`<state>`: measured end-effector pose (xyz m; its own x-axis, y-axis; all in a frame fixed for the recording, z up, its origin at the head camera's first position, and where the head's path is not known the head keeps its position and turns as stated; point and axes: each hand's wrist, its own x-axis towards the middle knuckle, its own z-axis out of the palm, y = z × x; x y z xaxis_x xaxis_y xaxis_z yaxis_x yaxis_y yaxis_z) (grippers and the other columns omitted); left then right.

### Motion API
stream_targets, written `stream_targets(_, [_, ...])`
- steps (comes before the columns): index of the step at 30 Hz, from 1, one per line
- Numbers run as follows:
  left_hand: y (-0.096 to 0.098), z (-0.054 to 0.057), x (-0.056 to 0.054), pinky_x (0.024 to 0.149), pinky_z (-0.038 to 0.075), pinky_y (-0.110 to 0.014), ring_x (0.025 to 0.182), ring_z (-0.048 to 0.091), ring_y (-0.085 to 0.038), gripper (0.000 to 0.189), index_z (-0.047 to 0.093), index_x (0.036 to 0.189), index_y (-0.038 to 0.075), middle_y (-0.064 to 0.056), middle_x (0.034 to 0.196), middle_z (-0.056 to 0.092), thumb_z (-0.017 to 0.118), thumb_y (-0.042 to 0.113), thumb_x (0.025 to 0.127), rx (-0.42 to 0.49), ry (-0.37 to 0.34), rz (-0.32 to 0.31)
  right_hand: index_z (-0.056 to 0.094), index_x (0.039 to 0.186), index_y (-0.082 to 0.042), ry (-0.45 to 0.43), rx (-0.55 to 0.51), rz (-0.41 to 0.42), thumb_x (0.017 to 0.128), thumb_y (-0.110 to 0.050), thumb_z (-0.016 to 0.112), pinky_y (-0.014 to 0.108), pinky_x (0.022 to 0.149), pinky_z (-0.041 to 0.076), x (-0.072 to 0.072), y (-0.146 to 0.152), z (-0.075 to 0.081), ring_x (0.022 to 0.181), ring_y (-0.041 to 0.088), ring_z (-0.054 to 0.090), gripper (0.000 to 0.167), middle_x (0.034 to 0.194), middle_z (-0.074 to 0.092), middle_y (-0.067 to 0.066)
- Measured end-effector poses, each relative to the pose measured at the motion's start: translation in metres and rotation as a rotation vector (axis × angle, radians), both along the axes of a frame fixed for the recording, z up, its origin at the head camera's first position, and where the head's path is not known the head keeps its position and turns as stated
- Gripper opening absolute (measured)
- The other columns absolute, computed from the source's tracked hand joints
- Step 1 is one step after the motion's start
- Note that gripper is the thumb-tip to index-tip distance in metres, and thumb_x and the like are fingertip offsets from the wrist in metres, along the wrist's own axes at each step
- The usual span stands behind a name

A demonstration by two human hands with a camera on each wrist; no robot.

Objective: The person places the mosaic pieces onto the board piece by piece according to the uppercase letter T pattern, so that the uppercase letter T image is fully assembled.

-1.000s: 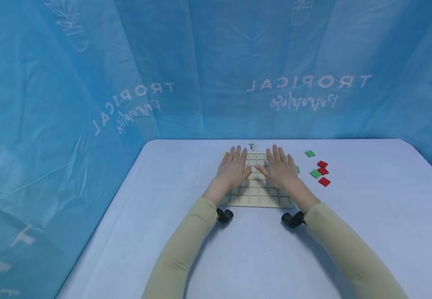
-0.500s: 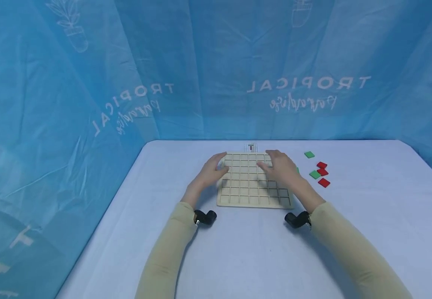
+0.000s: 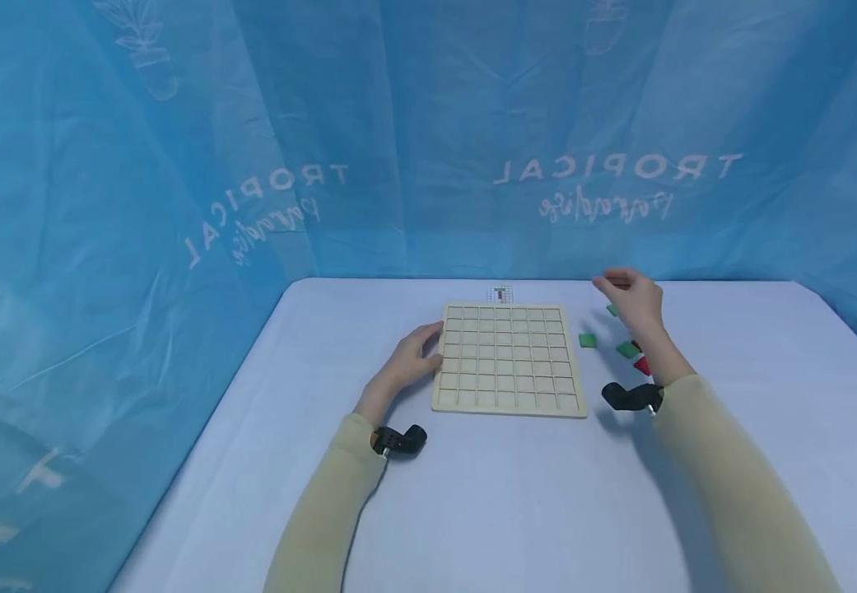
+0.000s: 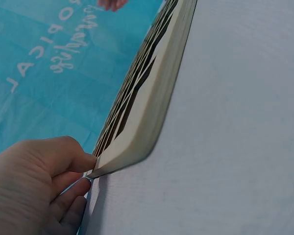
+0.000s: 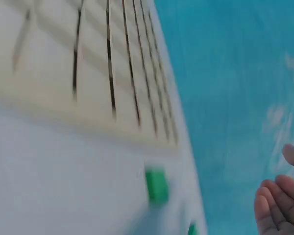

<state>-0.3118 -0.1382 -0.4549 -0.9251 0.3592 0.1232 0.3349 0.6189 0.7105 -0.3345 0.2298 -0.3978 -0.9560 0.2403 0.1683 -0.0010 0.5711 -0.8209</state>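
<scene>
A pale wooden grid board (image 3: 505, 358) lies flat on the table. At its left edge is my left hand (image 3: 407, 362), thumb and fingers holding the rim; the left wrist view shows the thumb (image 4: 76, 156) right at that edge. My right hand (image 3: 634, 301) is raised beyond the board's right side, fingers loosely bent and thumb apart, with nothing in it. Beneath and beside it lie a green tile (image 3: 627, 349), a red tile (image 3: 643, 366) and another green tile (image 3: 612, 310), partly covered by the hand and wrist. A further green tile (image 3: 587, 339) sits close to the board.
A small printed grid card (image 3: 500, 294) with a coloured pattern lies just behind the board. The table (image 3: 487, 502) has a white cover. Blue printed cloth (image 3: 443, 140) hangs behind it and at the left.
Both hands were over the board. The left hand has moved left to the board's edge, and the right hand has moved right and up over the tiles, uncovering the grid.
</scene>
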Motion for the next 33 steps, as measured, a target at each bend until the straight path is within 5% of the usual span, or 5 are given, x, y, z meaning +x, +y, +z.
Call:
stream_targets(11, [-0.002,0.001,0.004,0.112,0.025,-0.034,0.136,0.032,-0.023,0.059,0.036,0.145,0.007,-0.010,0.146,0.040,0.056,0.010,0.089,-0.036,-0.027,0.012,0.050,0.130,0.002,-0.076,0.083,-0.072,0.092,-0.040,0.059,0.036,0.070,0.056,-0.006,0.034,-0.032,0.109,0.035,0.052,0.057,0.123,0.054,0.022])
stream_targets(17, [0.001,0.000,0.003,0.112,0.025,-0.033,0.136,0.030,-0.022,0.059,0.036,0.145,0.007,-0.009,0.146,0.038,0.057,0.010,0.090,-0.038,-0.038,0.010,0.048,0.131,0.005,-0.090,0.074,-0.074,0.095,-0.030,0.055,0.048,0.094,0.046,-0.001,0.038,-0.049,0.114,0.039,0.049,0.051,0.125,0.052,0.026])
stream_targets(33, [0.000,0.001,0.004,0.112,0.025,-0.033,0.137,0.030,-0.021,0.060,0.036,0.145,0.008,-0.008,0.147,0.038,0.057,0.010,0.090,-0.040,-0.045,0.029,0.055,0.121,0.008,0.025,0.220,-0.103,0.091,-0.015,0.061,0.053,0.097,0.038,-0.008,0.032,-0.068,0.109,0.041,0.049,0.039,0.114,0.057,0.027])
